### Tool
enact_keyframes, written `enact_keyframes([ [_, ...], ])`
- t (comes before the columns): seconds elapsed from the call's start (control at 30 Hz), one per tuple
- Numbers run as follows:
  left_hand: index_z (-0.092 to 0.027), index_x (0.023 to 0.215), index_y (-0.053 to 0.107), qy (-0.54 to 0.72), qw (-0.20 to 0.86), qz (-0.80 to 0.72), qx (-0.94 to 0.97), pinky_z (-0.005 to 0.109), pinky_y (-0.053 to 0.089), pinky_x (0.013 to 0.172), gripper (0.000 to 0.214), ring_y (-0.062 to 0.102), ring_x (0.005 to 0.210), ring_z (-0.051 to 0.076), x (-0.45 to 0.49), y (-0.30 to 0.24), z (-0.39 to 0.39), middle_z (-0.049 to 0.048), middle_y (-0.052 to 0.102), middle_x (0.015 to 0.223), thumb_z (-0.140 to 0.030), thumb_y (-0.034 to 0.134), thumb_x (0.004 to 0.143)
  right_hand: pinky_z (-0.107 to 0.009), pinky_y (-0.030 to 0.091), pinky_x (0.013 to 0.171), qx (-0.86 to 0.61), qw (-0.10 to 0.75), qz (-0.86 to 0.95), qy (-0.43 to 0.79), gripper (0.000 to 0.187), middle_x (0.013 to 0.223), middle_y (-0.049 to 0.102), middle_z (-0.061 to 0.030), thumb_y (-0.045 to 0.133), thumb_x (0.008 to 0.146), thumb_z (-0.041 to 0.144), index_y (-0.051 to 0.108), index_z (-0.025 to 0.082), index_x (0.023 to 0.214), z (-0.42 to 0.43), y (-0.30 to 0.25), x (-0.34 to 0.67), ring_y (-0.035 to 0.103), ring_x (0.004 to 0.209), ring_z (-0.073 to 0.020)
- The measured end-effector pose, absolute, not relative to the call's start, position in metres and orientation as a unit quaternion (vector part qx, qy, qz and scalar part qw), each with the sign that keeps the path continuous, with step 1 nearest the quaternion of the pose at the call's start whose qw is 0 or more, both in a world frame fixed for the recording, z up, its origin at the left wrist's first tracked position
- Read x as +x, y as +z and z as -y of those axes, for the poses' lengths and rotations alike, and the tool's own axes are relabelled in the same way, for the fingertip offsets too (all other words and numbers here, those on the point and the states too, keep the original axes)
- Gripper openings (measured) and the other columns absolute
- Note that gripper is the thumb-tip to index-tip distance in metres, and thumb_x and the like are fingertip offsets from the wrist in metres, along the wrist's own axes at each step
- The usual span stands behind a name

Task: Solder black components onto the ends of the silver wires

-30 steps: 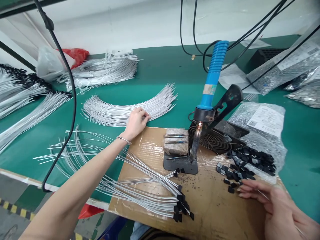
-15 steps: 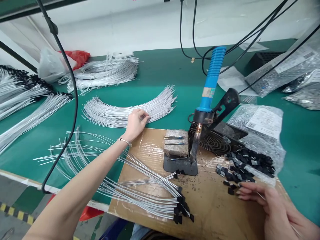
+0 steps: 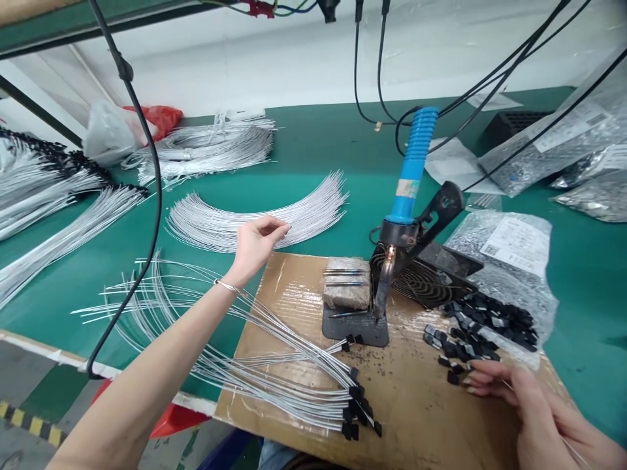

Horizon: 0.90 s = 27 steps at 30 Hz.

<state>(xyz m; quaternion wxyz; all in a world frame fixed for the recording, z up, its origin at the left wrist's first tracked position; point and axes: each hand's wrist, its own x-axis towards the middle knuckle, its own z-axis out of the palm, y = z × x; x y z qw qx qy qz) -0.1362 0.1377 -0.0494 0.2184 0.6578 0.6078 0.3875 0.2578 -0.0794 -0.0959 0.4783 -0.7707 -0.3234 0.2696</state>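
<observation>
The left hand (image 3: 255,245) hangs palm-down with thumb and forefinger pinched together, the fingertips (image 3: 280,228) right at the near edge of a fan of bare silver wires (image 3: 313,205). Whether a strand sits in the pinch is too fine to tell. Below its wrist lies a loose sheaf of wires tipped with black ends (image 3: 294,385), running onto a cardboard sheet (image 3: 421,405).

The right hand (image 3: 533,411) rests low on that cardboard, fingers stretched flat toward a heap of black plastic pieces (image 3: 490,320) just beyond its fingertips. A thin wire (image 3: 509,386) crosses the hand, but I cannot tell whether it is gripped. Between the two hands stands a blue-handled soldering iron (image 3: 414,163) in its stand, with a brown block (image 3: 347,290) just beside it.
</observation>
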Motion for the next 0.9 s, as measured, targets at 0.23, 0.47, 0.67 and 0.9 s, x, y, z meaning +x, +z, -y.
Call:
enact_keyframes([
  [0.23,-0.017,0.08,0.072,0.439,0.222,-0.602,0.629,0.026,0.049,0.057,0.016,0.064,0.059,0.015,-0.139,-0.011,-0.117,0.002,0.07,0.068,-0.031,0.074,0.089,-0.052,0.05,0.108,-0.776,0.481,0.308,0.267,0.041,0.095,0.079,-0.0061,0.068,0.092,0.06,0.081,0.021,0.092,0.08,-0.091,0.255,0.072,0.085,-0.028],
  [0.47,-0.024,0.067,0.077,0.253,0.361,-0.567,0.696,0.025,0.043,0.049,0.013,0.056,0.052,0.015,-0.201,0.052,-0.051,-0.0002,0.067,0.058,-0.03,0.083,0.077,-0.033,0.058,0.066,-0.699,0.575,0.302,0.299,0.048,0.085,0.076,-0.0081,0.057,0.1,0.055,0.075,0.017,0.08,0.081,-0.087,0.245,0.069,0.069,-0.0207],
  [0.67,-0.026,0.074,0.075,0.125,0.482,-0.47,0.729,0.024,0.044,0.053,0.013,0.054,0.055,0.014,-0.185,0.018,-0.016,-0.0019,0.066,0.061,-0.016,0.076,0.083,-0.028,0.051,0.056,-0.607,0.506,0.423,0.443,0.032,0.079,0.071,-0.0059,0.066,0.097,0.047,0.079,0.018,0.092,0.089,-0.062,0.205,0.064,0.06,-0.0167],
  [0.9,-0.023,0.077,0.074,0.154,0.524,-0.461,0.699,0.024,0.044,0.053,0.013,0.054,0.056,0.014,-0.162,-0.005,-0.009,0.0,0.066,0.063,-0.024,0.074,0.09,-0.023,0.037,0.048,-0.494,0.428,0.509,0.561,0.034,0.075,0.061,-0.0016,0.065,0.098,0.045,0.072,0.017,0.08,0.076,-0.049,0.178,0.049,0.051,-0.0092],
])
